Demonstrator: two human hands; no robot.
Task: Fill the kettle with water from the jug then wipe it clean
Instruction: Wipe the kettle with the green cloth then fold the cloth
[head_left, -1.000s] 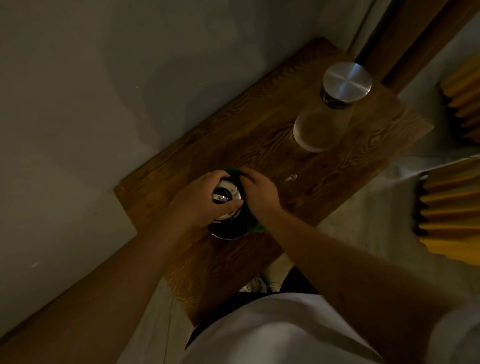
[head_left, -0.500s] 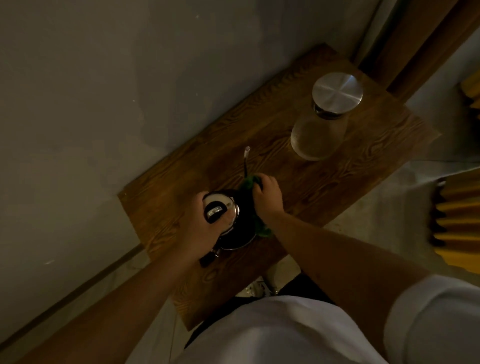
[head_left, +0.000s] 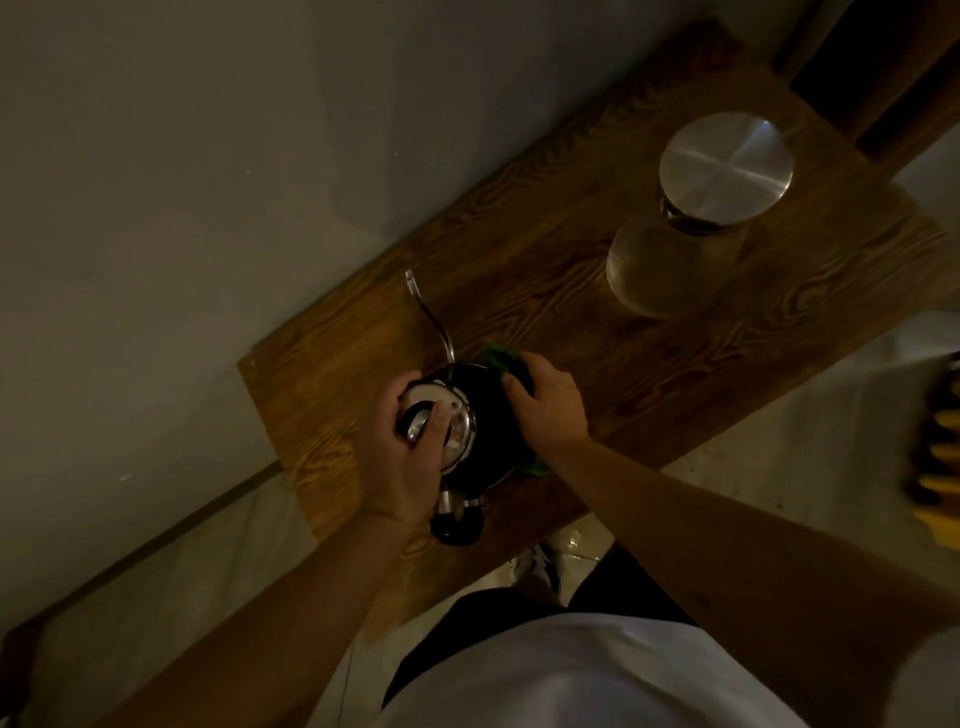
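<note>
A dark kettle (head_left: 485, 415) with a shiny lid and a thin curved spout (head_left: 428, 312) stands near the left end of a wooden table (head_left: 597, 322). My left hand (head_left: 400, 457) grips the lid from above, thumb on its knob. My right hand (head_left: 545, 405) presses a green cloth (head_left: 501, 359) against the kettle's right side; most of the cloth is hidden under the hand. The kettle's black handle (head_left: 457, 525) points toward me. A glass jug (head_left: 675, 260) with a round metal lid (head_left: 726, 174) stands at the table's far right.
A grey wall (head_left: 208, 182) runs along the table's far side. Pale floor (head_left: 779, 415) lies below the near edge, with yellow ridged objects (head_left: 940, 467) at the right. My white shirt (head_left: 597, 675) fills the bottom of the view.
The kettle has turned, so its spout now shows pointing toward the wall and its handle toward me. My right hand with the cloth has slid round the kettle's right side.
</note>
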